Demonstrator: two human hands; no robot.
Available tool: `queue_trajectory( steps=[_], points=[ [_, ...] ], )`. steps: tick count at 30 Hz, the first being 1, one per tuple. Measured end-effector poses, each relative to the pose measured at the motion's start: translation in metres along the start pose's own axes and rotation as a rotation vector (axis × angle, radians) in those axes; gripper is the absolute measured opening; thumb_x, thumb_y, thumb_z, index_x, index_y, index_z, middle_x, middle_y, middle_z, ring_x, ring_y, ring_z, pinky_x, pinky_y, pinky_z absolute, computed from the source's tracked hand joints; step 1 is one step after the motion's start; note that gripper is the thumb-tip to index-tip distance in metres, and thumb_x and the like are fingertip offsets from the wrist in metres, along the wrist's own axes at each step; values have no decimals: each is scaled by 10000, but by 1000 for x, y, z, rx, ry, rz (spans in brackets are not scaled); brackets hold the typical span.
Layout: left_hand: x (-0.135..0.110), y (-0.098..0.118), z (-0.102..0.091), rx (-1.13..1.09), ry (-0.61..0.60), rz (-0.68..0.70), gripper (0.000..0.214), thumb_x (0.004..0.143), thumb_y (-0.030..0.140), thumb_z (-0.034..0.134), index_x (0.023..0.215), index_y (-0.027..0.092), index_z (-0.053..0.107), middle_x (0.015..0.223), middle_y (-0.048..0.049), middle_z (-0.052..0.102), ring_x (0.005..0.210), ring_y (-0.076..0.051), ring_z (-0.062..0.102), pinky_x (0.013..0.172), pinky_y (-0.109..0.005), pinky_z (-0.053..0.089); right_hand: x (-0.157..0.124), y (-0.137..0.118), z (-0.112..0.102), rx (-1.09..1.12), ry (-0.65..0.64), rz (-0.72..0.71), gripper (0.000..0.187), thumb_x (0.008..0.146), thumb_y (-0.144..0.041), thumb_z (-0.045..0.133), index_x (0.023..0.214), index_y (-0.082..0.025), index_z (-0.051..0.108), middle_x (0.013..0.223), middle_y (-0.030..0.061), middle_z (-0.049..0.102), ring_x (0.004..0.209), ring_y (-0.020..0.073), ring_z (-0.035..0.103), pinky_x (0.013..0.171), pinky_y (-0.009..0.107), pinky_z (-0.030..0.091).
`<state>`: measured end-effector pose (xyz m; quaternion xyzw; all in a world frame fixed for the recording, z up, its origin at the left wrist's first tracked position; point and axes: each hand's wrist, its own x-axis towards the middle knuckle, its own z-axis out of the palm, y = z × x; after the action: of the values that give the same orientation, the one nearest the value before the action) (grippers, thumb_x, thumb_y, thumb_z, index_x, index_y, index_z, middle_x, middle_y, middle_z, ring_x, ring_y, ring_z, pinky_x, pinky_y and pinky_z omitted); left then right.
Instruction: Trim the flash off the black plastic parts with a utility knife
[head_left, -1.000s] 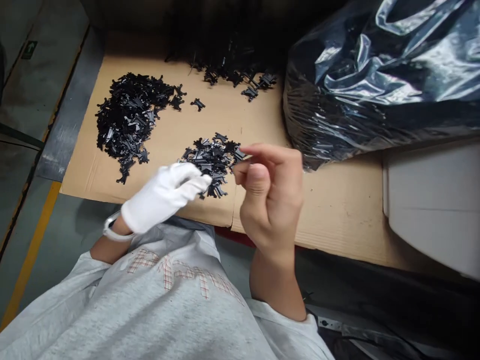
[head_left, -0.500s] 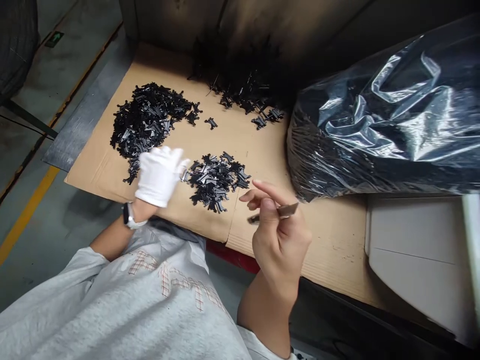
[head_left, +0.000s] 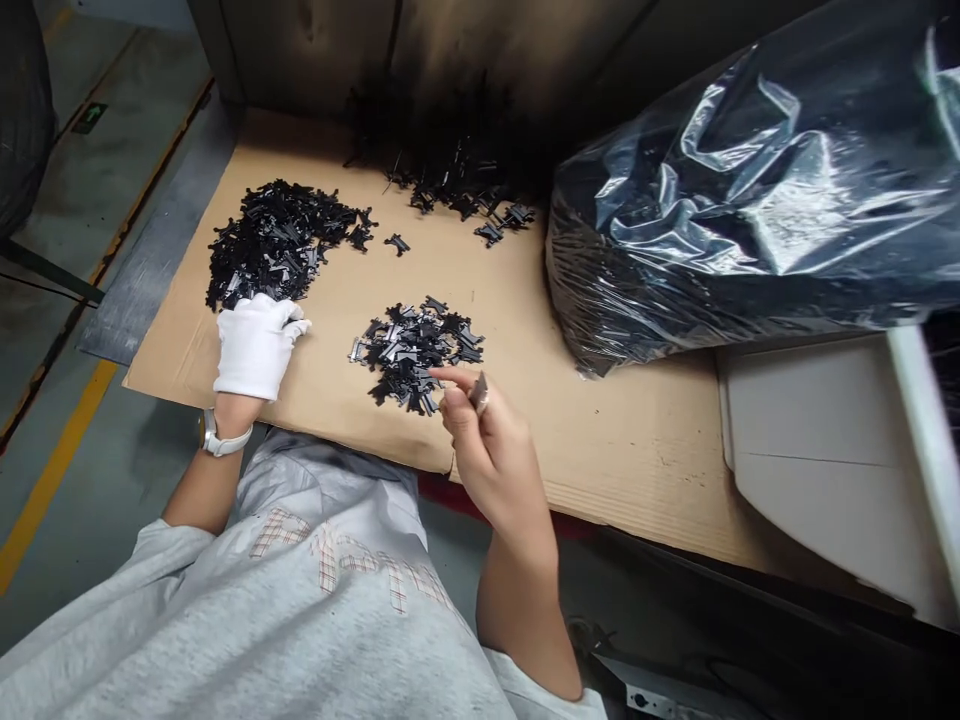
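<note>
My left hand [head_left: 257, 345], in a white glove, is at the near edge of a large heap of small black plastic parts [head_left: 274, 235]. Its fingers are curled down and the tips are hidden, so what they hold, if anything, does not show. A smaller pile of the same black parts [head_left: 416, 350] lies right of it on the cardboard. My bare right hand [head_left: 495, 440] is closed around a short, flat metal blade [head_left: 478, 393]. Its index finger points left over the edge of the smaller pile.
Cardboard [head_left: 592, 440] covers the worktop. More black parts [head_left: 457, 185] lie against the dark back wall, with one loose part [head_left: 397, 244] nearer. A large black plastic bag [head_left: 720, 200] fills the right side, beside a pale box [head_left: 817, 460].
My left hand has moved left, from between the piles to the near edge of the large heap. My right hand has come left toward the smaller pile, still with the blade. The view has shifted slightly.
</note>
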<state>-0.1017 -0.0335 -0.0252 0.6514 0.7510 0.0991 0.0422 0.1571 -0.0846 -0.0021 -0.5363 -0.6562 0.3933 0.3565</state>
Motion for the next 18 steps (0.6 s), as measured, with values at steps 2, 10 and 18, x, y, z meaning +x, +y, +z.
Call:
queue_trajectory(
  steps=[2, 10, 18],
  points=[
    [-2, 1, -1, -182, 115, 15, 200, 890, 347, 582, 920, 221, 735, 985, -84, 701, 975, -255, 619, 849, -381, 438, 2, 0, 4, 72, -36, 26, 345, 1000, -455, 435, 1087, -185, 633, 620, -62, 384, 530, 93, 361, 497, 237, 306],
    [-34, 45, -7, -991, 442, 312, 58, 805, 263, 757, 803, 220, 718, 797, 22, 658, 745, -99, 614, 704, -232, 469, 34, -5, 57, 883, -153, -30, 419, 875, -555, 610, 1100, -208, 546, 635, -84, 441, 507, 72, 386, 481, 218, 363],
    [-58, 67, 1, -1356, -81, 148, 388, 964, 566, 394, 1027, 232, 582, 778, 7, 607, 635, -118, 557, 626, -276, 472, 30, -17, 27, 574, -7, -272, 220, 964, -387, 550, 887, -189, 607, 714, -38, 559, 570, 58, 493, 530, 205, 409]
  ],
)
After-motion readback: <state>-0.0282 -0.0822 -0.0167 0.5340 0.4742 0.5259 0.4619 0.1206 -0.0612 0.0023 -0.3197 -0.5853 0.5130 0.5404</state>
